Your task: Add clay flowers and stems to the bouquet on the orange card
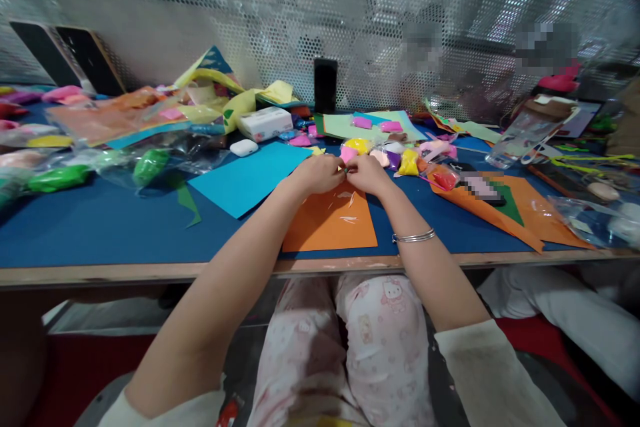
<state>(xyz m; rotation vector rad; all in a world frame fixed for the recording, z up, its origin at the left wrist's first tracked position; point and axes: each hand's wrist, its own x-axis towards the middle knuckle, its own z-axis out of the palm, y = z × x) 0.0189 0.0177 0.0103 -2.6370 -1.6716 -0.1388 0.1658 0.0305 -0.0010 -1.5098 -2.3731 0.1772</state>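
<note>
On the orange sheet (320, 233): white slivers (349, 219), work apparently partway.
Left hand (321, 173), right hand (369, 173): both pinched narrow, contents indiscernible.

The blue table (125, 233) bears orange paper (327, 230) and turquoise paper (250, 177).

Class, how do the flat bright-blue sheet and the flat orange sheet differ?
The flat orange sheet carries thin white pieces; the flat bright-blue sheet shows none. The orange sheet's near edge roughly follows the wooden table edge; the blue sheet lies slanted. Both rest on the dark blue tabletop.
</note>
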